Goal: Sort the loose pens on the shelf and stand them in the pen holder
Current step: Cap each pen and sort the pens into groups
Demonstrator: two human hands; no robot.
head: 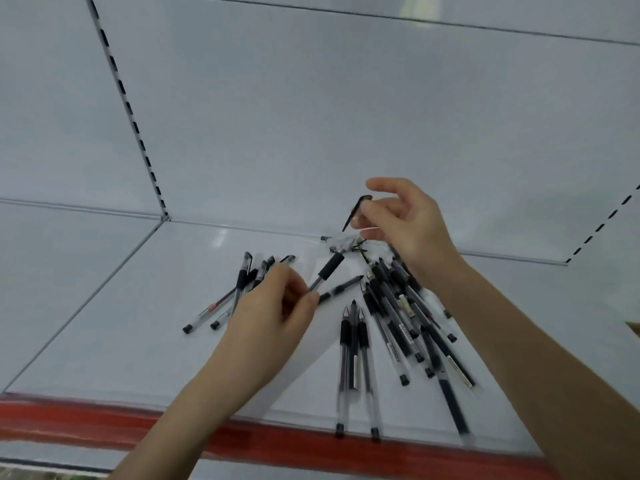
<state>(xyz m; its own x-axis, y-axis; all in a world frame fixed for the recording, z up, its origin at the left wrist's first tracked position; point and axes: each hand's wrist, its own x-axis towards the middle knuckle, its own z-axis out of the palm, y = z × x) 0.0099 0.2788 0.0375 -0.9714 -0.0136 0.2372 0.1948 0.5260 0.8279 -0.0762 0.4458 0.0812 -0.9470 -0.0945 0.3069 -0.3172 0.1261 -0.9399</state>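
Now, nearest you by the shelf's (pixel 104 341) front edge, three pens (pixel 353 341) lie side by side, tips pointing to the back. Just right of them is a crossed pile (pixel 398 306). Your left hand (pixel 273 306) pinches a pen (pixel 330 266) by its clear barrel, black grip pointing away. Farther back, your right hand (pixel 408 223) pinches a thin dark piece (pixel 356 207) above some litter (pixel 341 241) near the back edge.

If that piece is this pen's cap, bring both hands together and line it up squarely over the tip. Press until it seats, and keep your pinch low on the barrel so the pen does not swivel. Then lay it with its like, perhaps the group (pixel 239 285) beyond your left hand.

The holder is nowhere in view, so you must look for it. I cannot tell whether the dark piece is a cap or a clip. Your right wrist covers the pile's far end, your left hand covers part of the group, and blur smears the nearest pen ends.
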